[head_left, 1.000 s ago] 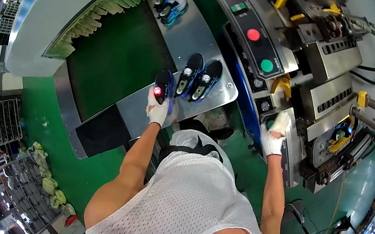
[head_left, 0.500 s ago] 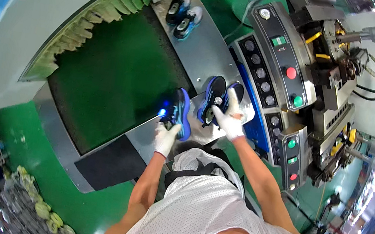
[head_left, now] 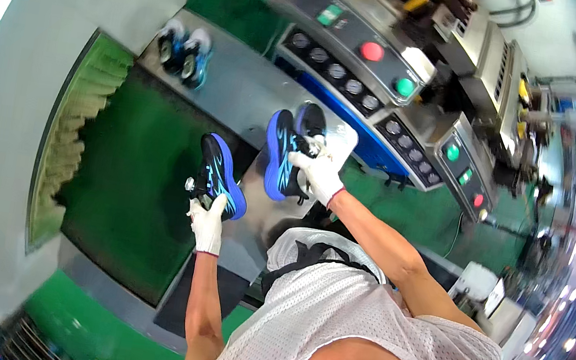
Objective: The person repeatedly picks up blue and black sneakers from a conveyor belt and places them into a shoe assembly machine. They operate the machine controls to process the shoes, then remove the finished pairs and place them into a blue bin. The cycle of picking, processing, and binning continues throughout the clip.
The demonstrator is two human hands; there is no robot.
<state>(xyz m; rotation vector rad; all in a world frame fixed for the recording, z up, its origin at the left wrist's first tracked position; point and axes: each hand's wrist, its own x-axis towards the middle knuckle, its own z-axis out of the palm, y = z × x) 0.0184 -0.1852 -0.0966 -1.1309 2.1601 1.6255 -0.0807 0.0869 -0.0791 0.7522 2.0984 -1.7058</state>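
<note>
My left hand, in a white glove, is closed on the heel end of a black sneaker with a blue-purple sole and light blue marks. That sneaker is held over the near right edge of a green conveyor belt. A small silver round piece shows beside its opening. My gloved right hand grips a matching sneaker, which is tipped with its sole toward the left. Just behind it is a third sneaker, partly hidden, above a shiny metal plate. Whether my right fingers touch that one too I cannot tell.
Another pair of sneakers stands on the metal ledge at the far left. A machine housing with a fringed green curtain spans the belt's left side. Control panels with gauges and buttons stand at the far right.
My view has turned, so the belt and panels sit further left. The sneaker at my right hand has tipped onto its side and is now gripped. My left hand keeps its sneaker.
</note>
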